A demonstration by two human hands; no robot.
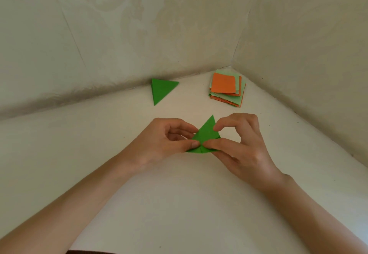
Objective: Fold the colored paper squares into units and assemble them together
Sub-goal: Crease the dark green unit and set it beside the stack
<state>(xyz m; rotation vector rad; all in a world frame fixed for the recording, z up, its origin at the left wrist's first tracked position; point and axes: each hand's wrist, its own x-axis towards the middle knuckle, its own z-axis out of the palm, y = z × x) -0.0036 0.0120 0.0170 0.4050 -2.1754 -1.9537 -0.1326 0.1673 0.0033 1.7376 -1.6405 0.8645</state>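
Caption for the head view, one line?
The left hand and right hand pinch a half-folded green paper; a green triangle and a paper stack lie beyond.

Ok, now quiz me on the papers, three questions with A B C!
1. Where is the stack of squares? A. at the far right corner of the table B. on the floor C. in a box
2. What colour is its top square? A. blue B. orange C. yellow
3. The folded green paper nearest the person is: A. lying untouched B. torn in half C. pinched by both hands
Answers: 1 A, it sits in that corner. 2 B, orange lies uppermost. 3 C, left hand and right hand both grip it.
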